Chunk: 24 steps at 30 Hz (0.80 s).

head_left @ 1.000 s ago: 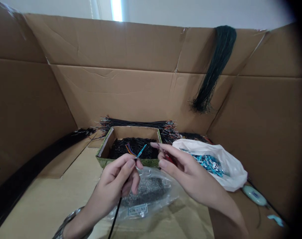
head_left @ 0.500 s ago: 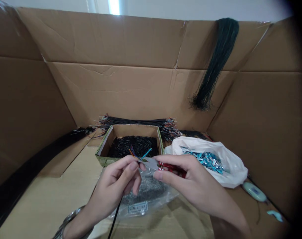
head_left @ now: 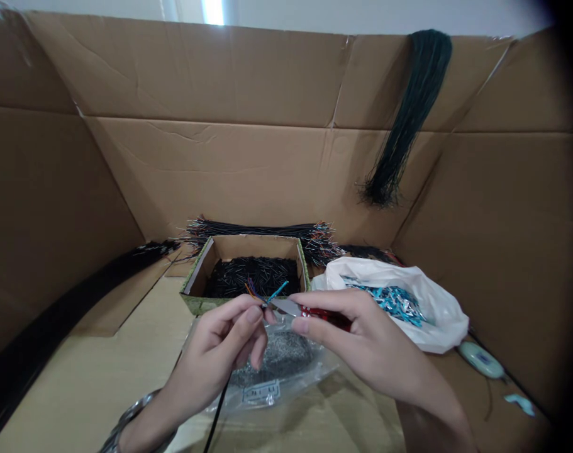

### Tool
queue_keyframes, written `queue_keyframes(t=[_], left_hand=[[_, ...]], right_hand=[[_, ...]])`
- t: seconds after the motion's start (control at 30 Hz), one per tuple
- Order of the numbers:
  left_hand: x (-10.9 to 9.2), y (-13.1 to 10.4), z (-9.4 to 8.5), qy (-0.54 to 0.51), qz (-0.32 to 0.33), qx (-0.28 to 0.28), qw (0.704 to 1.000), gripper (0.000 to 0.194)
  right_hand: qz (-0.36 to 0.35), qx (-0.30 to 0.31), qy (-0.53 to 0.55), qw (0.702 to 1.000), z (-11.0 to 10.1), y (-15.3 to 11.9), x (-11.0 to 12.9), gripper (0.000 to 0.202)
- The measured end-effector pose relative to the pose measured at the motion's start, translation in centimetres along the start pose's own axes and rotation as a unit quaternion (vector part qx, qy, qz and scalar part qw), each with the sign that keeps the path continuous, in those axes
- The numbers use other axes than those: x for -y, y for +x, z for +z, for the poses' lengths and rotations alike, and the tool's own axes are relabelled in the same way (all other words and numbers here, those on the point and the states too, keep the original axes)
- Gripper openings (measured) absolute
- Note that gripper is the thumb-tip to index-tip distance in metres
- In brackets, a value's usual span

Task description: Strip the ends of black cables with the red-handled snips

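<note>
Near the middle, my left hand (head_left: 229,336) pinches the end of a black cable (head_left: 217,418), whose colored wires (head_left: 277,293), blue, orange and purple, fan out above the fingertips. The cable hangs down toward the bottom edge. My right hand (head_left: 361,333) is wrapped round a red-handled cutting tool (head_left: 317,313). Its silver blades point left and look closed, with their tips at the base of the blue wire. Whether the blades touch the wires is too small to tell.
Behind my hands stands a green-edged box (head_left: 196,304) of short black pieces, with black cables (head_left: 262,230) bundled beyond. A clear bag (head_left: 286,362) lies underneath. At right are a white bag (head_left: 444,314) of blue scraps and a pale green oval object (head_left: 481,360).
The blades of the cutting tool have come together, and my right hand's fingers have closed a little. My left hand holds the cable as before.
</note>
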<state>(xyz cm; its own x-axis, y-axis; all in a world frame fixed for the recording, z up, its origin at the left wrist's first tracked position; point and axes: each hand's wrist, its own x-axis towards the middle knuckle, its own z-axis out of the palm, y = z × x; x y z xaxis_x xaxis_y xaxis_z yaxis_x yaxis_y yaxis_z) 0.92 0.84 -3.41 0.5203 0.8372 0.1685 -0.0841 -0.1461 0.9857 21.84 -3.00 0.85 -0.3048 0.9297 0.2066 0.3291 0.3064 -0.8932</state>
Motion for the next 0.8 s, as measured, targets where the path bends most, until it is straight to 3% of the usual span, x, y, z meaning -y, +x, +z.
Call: queue_keyframes(t=[0.13, 0.27, 0.43, 0.57, 0.67, 0.8], left_hand=[[-0.2, 0.0, -0.1, 0.021, 0.001, 0.011, 1.000, 0.037], [-0.1, 0.1, -0.2, 0.054, 0.000, 0.012, 0.998, 0.038], [0.0, -0.3, 0.1, 0.078, 0.007, 0.020, 0.997, 0.040], [0.1, -0.3, 0.2, 0.077, -0.011, 0.000, 0.997, 0.038], [0.1, -0.2, 0.3, 0.081, -0.005, -0.023, 0.996, 0.031], [0.0, -0.5, 0.9, 0.113, 0.010, -0.027, 0.993, 0.031]], right_hand=[[-0.005, -0.022, -0.030, 0.999, -0.2, -0.2, -0.1, 0.020], [-0.014, -0.005, -0.065, 0.998, -0.1, -0.2, -0.4, 0.023], [-0.007, -0.089, -0.184, 0.979, 0.0, 1.1, -1.6, 0.023], [-0.041, -0.141, -0.078, 0.986, -0.3, 1.9, -1.7, 0.014], [-0.049, -0.149, 0.024, 0.987, 0.0, 1.6, -1.2, 0.023], [-0.057, -0.121, 0.010, 0.991, 1.1, 1.0, -1.0, 0.016]])
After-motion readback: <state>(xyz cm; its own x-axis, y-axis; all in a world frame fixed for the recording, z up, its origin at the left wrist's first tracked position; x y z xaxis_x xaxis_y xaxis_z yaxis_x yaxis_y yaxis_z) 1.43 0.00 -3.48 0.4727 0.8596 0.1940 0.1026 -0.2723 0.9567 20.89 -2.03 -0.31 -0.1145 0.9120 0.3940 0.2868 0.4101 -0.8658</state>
